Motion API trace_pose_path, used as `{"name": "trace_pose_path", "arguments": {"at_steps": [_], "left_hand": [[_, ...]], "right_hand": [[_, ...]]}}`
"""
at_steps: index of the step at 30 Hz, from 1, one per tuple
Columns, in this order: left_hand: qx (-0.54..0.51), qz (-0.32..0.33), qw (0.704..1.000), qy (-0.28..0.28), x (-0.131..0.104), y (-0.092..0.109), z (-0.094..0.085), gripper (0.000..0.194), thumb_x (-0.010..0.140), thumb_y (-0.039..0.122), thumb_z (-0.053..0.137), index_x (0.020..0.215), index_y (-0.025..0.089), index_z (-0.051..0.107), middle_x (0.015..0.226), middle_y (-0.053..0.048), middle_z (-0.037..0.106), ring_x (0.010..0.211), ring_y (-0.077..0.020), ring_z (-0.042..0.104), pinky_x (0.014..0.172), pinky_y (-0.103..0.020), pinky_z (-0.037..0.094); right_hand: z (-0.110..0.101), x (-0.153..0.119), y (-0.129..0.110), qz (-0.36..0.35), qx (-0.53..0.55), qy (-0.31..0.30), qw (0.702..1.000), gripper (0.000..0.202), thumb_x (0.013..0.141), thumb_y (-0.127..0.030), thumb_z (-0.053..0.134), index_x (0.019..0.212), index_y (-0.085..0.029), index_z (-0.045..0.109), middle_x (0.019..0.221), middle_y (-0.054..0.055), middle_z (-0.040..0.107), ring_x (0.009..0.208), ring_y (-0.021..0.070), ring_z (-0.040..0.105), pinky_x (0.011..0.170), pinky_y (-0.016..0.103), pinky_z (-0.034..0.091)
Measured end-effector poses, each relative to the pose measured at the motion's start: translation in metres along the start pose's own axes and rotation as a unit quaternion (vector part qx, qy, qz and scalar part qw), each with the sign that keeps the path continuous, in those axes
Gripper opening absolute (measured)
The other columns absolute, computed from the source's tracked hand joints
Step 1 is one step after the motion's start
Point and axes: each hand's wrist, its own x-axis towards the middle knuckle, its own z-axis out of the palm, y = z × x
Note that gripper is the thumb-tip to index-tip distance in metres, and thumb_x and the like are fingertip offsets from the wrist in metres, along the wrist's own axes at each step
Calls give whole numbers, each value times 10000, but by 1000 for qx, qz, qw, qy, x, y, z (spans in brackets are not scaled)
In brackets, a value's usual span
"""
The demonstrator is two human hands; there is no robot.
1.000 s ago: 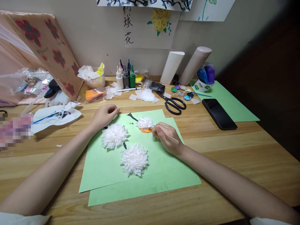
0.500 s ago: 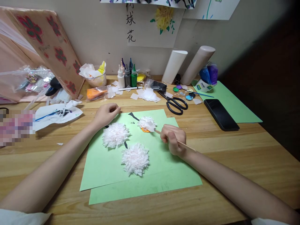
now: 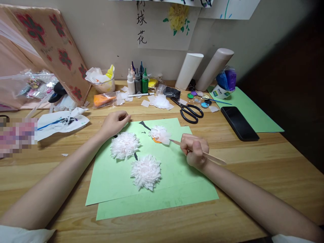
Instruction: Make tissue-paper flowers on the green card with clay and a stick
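Note:
My right hand (image 3: 196, 151) grips a thin wooden stick (image 3: 215, 158), its narrow tip pointing left to the smallest white tissue-paper flower (image 3: 158, 132). A loose square of thin paper (image 3: 165, 139) lies at that flower's lower right, close to the tip. Below the flower shows a patch of orange (image 3: 157, 140), apparently clay. Two fuller white flowers (image 3: 125, 145) (image 3: 146, 172) sit on the same green paper (image 3: 111, 189), with dark stem pieces beside them. My left hand (image 3: 115, 123) rests at the sheet's upper left edge, fingers curled with nothing seen in them.
Behind the sheet lie black-handled scissors (image 3: 191, 113), a pile of tissue squares (image 3: 160, 102) and a bag of orange clay (image 3: 105, 100). Paint bottles (image 3: 138, 82) and a cup (image 3: 103, 86) stand near the wall. A phone (image 3: 240, 123) lies on the right, a paint-stained tissue (image 3: 60, 123) on the left.
My right hand and the stick have drawn back a little to the right. The tissue square at the small flower now leans out to the lower right. My left hand stays put.

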Motion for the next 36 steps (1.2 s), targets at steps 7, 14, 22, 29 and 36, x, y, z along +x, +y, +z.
{"name": "trace_pose_path", "arguments": {"at_steps": [7, 14, 22, 29, 36], "left_hand": [[5, 1, 1000, -6, 0, 0, 0, 320, 838, 402, 437, 669, 172, 580, 648, 3, 559, 615, -139, 480, 568, -260, 304], [-3, 3, 1000, -4, 1, 0, 0, 314, 834, 395, 447, 646, 169, 556, 618, 12, 528, 594, -129, 460, 562, -254, 295], [-3, -2, 1000, -4, 0, 1, -1, 316, 835, 398, 449, 654, 167, 566, 628, 11, 533, 601, -128, 462, 563, -253, 293], [-3, 0, 1000, -5, 1, 2, 0, 299, 826, 391, 458, 644, 172, 547, 606, 17, 515, 588, -126, 454, 559, -251, 290], [-30, 13, 999, 7, 0, 1, 0, 322, 821, 377, 468, 572, 180, 415, 554, 37, 407, 559, -111, 392, 543, -246, 271]], "right_hand": [[5, 6, 1, -19, -50, -73, 996, 464, 978, -278, 236, 546, -210, 390, 471, -21, 395, 451, 114, 376, 518, 273, 324], [7, 8, 6, -18, -51, -104, 993, 414, 979, -254, 264, 594, -203, 410, 523, -20, 421, 495, 111, 397, 552, 268, 338], [7, 9, 9, 19, -37, -136, 990, 423, 987, -300, 259, 617, -199, 436, 538, -20, 432, 530, 111, 434, 587, 262, 362], [8, 11, 9, 85, -47, -140, 985, 455, 984, -358, 263, 593, -198, 433, 519, -24, 437, 511, 108, 432, 563, 251, 349], [12, 14, 5, 193, 1, -114, 974, 480, 960, -452, 300, 576, -196, 436, 518, -26, 449, 503, 105, 441, 563, 254, 358]]}}
